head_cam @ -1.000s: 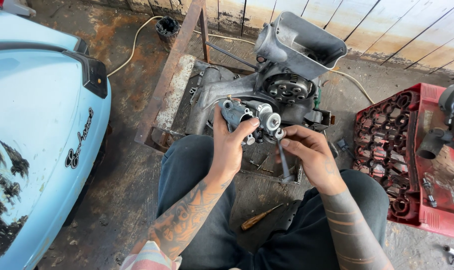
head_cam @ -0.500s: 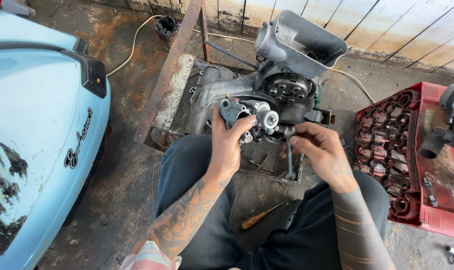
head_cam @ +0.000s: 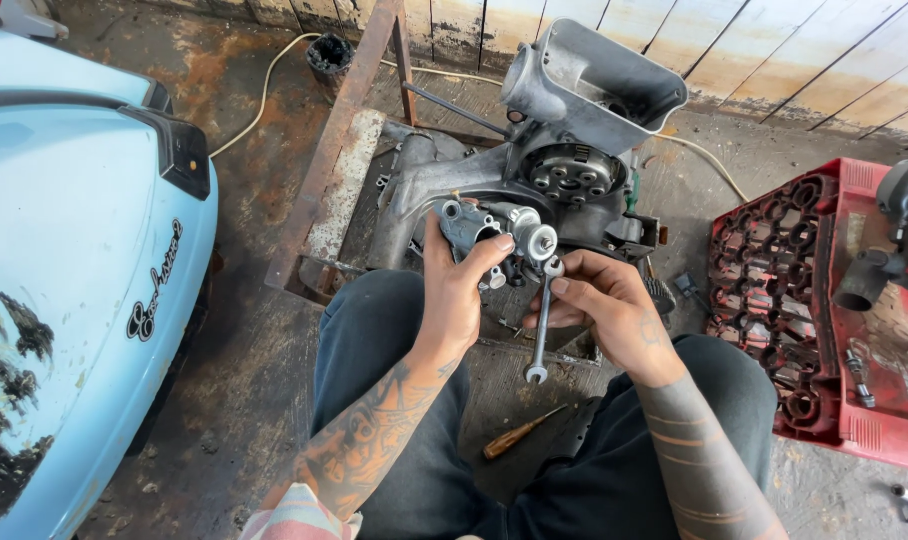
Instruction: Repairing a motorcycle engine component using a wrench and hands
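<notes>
Stained concrete floor point(head_cam: 224, 330) below, left hand point(head_cam: 454, 300) grips a small, rigid, grey cast-metal carburettor point(head_cam: 484, 235) by its body; right hand point(head_cam: 604, 305) holds a slim steel spanner point(head_cam: 542, 320).

The stained concrete floor point(head_cam: 224, 400) carries a rusty metal frame point(head_cam: 339, 150), a wooden-handled screwdriver point(head_cam: 519, 432), a red socket tray point(head_cam: 824, 310) and a white cable point(head_cam: 264, 90).

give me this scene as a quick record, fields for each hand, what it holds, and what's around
left hand: grips a small grey metal carburetor, held up over the lap
right hand: holds a combination wrench, upper end at the carburetor
engine: grey, on a rusty metal frame just ahead
screwdriver: wooden handle, lying between the knees
red tool case: open, to the right
scooter body: light blue, to the left
</notes>
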